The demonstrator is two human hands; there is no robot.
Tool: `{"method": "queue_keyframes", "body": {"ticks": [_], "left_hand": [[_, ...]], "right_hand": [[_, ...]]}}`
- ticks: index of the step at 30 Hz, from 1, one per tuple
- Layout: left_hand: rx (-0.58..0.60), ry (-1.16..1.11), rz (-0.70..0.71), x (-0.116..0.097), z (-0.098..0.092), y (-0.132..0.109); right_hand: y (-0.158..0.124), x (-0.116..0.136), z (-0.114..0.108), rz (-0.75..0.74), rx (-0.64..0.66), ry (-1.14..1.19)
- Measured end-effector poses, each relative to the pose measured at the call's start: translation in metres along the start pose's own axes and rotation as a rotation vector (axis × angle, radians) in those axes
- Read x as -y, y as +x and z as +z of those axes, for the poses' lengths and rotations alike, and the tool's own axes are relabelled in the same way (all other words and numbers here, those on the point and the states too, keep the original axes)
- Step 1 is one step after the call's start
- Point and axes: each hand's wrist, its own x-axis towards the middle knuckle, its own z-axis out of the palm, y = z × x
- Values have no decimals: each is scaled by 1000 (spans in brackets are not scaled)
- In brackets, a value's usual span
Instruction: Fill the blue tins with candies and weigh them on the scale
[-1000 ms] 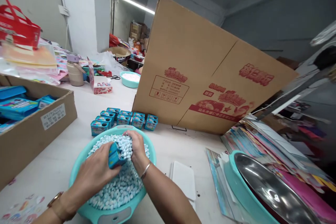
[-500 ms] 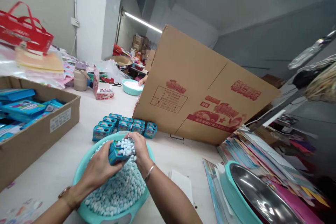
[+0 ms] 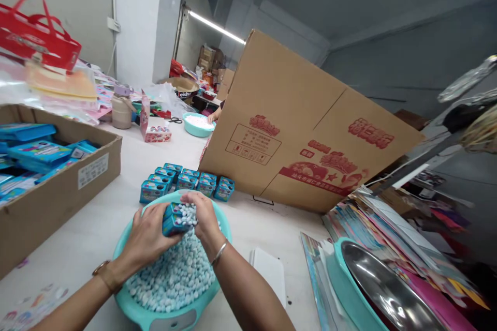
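Observation:
A teal basin (image 3: 132, 306) full of small pale blue candies (image 3: 174, 274) stands on the table in front of me. My left hand (image 3: 149, 235) grips a small blue tin (image 3: 174, 219) heaped with candies, held just above the pile. My right hand (image 3: 202, 214) is curled against the tin's open side, fingers over the candies on top. Behind the basin sit several closed blue tins (image 3: 182, 181) in rows.
A big tilted cardboard box (image 3: 295, 129) stands behind the tins. An open carton (image 3: 58, 191) of blue packs is at left. A second teal basin with a steel bowl (image 3: 384, 289) lies on printed sheets at right. Another person's hand (image 3: 212, 115) touches a far teal bowl.
Both hands lifted the small tin up out of the candy pile, now heaped full. The camera tilted slightly; the hands stay together over the basin.

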Motion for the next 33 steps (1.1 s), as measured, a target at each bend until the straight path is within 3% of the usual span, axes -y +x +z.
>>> {"method": "queue_keyframes", "body": {"ticks": [7,17,26,29,33], "left_hand": [[75,-43,-19,-3,-4,-1],[113,-57,-28,-8,-15,4],[101,12,88,2,-17,-3],[96,-73,33,6,-20,-3],[160,-312,-37,3,-17,-6]], "right_hand": [[-1,-2,2,40,-32,-3],[-8,12,2,42,128,-139],[-17,13,5,142,44,-50],[-18,10,-2,177,36,-83],[-21,0,-4,106,31,-118]]}}
